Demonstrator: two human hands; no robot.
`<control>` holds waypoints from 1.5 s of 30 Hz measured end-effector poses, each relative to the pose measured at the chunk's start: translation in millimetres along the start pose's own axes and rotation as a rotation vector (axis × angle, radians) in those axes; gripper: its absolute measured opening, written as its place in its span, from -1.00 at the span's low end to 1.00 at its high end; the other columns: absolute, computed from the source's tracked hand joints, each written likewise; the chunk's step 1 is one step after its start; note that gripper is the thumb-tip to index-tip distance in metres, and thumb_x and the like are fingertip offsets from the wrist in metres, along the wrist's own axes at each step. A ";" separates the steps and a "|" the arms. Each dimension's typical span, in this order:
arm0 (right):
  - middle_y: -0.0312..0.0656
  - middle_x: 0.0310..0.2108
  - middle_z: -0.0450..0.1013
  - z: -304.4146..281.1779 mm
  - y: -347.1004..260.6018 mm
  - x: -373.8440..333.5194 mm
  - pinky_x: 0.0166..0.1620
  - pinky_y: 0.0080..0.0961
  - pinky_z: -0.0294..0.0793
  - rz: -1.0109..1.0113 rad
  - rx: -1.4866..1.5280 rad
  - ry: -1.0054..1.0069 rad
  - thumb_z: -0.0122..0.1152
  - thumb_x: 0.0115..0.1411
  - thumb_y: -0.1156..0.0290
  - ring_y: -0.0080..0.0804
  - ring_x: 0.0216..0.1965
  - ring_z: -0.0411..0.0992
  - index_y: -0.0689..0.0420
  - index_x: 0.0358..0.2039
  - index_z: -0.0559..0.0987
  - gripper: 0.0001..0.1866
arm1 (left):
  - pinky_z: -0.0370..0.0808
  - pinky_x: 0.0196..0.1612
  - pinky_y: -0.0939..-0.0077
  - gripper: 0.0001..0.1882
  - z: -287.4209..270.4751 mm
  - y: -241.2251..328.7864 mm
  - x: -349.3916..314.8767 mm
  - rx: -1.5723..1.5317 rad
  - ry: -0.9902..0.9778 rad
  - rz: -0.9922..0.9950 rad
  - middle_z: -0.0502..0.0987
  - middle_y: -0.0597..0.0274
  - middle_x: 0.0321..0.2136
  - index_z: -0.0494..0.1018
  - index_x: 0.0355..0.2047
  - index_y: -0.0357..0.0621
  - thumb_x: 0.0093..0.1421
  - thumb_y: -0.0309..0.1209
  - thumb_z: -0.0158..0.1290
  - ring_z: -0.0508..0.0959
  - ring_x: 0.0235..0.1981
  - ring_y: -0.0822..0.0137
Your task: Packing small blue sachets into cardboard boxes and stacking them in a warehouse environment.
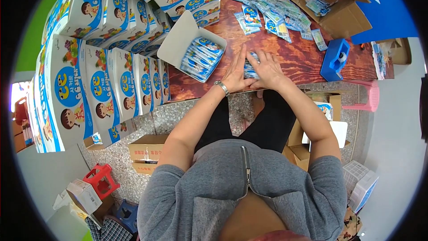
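Near the table's front edge, my left hand and my right hand are cupped around a small bunch of blue-and-white packets. The fingers point away from me and partly cover the bunch, which is pressed between both hands. Just left of my left hand stands a white carton with its lid up, holding rows of similar packets. Beyond my hands, a loose heap of the same packets is spread over the reddish wood-patterned table.
Stacked printed cartons rise high on the left. A blue tape dispenser sits at the table's right. Behind it, a brown cardboard box lies with packets inside. A pink stool and open boxes stand on the floor.
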State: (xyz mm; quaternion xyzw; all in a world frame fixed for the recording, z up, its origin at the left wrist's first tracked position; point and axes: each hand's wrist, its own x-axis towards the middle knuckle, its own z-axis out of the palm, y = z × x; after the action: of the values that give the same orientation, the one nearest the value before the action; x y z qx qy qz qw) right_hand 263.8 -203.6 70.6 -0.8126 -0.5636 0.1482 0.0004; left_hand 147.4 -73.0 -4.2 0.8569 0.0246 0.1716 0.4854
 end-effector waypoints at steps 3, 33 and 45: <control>0.09 0.24 0.19 8.2 -1.4 5.3 0.23 0.15 0.21 -0.015 -0.029 0.068 0.63 -0.34 0.10 0.13 0.25 0.20 -0.09 0.39 0.09 0.27 | 0.07 0.39 0.05 0.36 -5.9 5.8 -3.2 0.064 -0.007 -0.040 -0.06 -0.27 0.37 -0.37 0.43 -0.20 -0.15 -0.28 0.41 0.04 0.38 -0.23; 0.10 0.12 0.31 -24.8 -112.0 53.6 0.00 0.00 0.48 0.143 0.077 0.383 0.49 -0.21 0.28 0.23 0.05 0.38 -0.15 0.30 0.19 0.02 | 0.40 0.09 0.03 -0.59 -67.9 38.0 -89.2 0.372 0.471 0.223 0.44 -0.02 -0.13 0.41 -0.13 -0.28 0.00 -0.48 0.26 0.49 -0.10 -0.06; 0.24 0.35 0.00 8.5 -109.5 59.7 0.26 0.23 0.07 0.085 0.152 0.327 0.36 0.00 0.15 0.23 0.35 0.05 -0.21 0.44 -0.01 0.04 | 0.29 0.20 0.00 -0.38 -71.9 30.5 -82.7 0.315 0.419 0.242 0.34 -0.14 0.11 0.32 0.14 -0.28 0.08 -0.32 0.15 0.33 0.13 -0.18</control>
State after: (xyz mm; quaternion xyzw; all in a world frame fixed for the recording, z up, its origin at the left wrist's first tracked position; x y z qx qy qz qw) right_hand 180.6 -110.4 66.6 -0.8465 -0.5084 0.0561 0.1474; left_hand 43.0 -47.1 32.9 0.8643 0.0482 0.3957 0.3066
